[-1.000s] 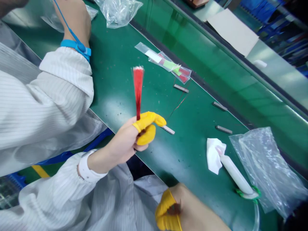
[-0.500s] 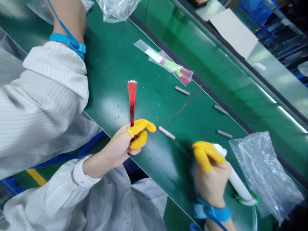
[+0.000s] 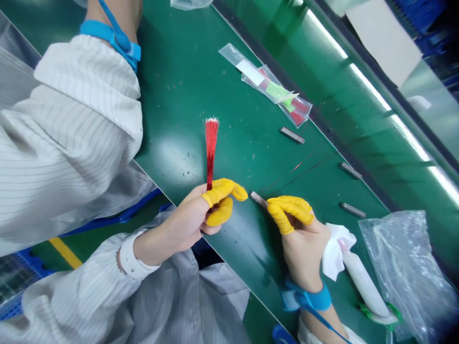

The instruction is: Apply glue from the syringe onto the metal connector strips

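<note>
My left hand [image 3: 195, 212], with yellow finger cots on its fingers, is closed around the lower part of a bundle of thin red wires [image 3: 211, 148]. The bundle points away from me, its pale tips fanned out. In front of its fingertips lies a small grey connector strip [image 3: 256, 198]. My right hand [image 3: 301, 243], also in yellow finger cots and with a blue wrist strap, pinches the right end of that strip; the fingers hide this end. Whether the strip is lifted off the green bench [image 3: 172, 119], I cannot tell.
Several similar strips, one of them a grey strip [image 3: 292, 135], lie farther back. Clear packets [image 3: 265, 83] with red contents lie near the back edge. At right are a white tube [image 3: 366, 282], a white tissue [image 3: 337, 248] and a plastic bag [image 3: 405, 267]. A co-worker's sleeve [image 3: 89, 100] is at left.
My right hand has moved left to the connector strip and its fingers have come onto its right end. The left hand keeps hold of the red wires. The view has shifted slightly.
</note>
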{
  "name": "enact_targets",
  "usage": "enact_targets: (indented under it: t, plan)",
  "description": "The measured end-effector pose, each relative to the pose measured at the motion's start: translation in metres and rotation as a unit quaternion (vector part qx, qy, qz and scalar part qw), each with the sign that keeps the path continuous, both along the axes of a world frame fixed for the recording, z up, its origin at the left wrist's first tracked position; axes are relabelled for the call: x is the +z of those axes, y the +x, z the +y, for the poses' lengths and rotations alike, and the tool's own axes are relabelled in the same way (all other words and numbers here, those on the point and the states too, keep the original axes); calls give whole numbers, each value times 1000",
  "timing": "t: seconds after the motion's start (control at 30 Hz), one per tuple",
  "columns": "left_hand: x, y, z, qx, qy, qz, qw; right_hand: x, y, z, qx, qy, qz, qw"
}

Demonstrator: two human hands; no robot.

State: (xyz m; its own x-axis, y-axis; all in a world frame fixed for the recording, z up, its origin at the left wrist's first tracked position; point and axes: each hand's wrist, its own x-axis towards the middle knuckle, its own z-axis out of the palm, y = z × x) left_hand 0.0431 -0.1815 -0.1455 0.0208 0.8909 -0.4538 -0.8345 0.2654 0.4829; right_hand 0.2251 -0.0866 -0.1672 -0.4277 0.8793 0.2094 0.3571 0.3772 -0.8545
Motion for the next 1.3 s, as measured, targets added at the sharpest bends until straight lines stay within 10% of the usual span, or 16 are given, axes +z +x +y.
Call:
enact_targets:
  t: [1.3]
  plan:
    - [6,-2,2,-4,-1,1,1000,-1,0,0,5,-3,-22,1000]
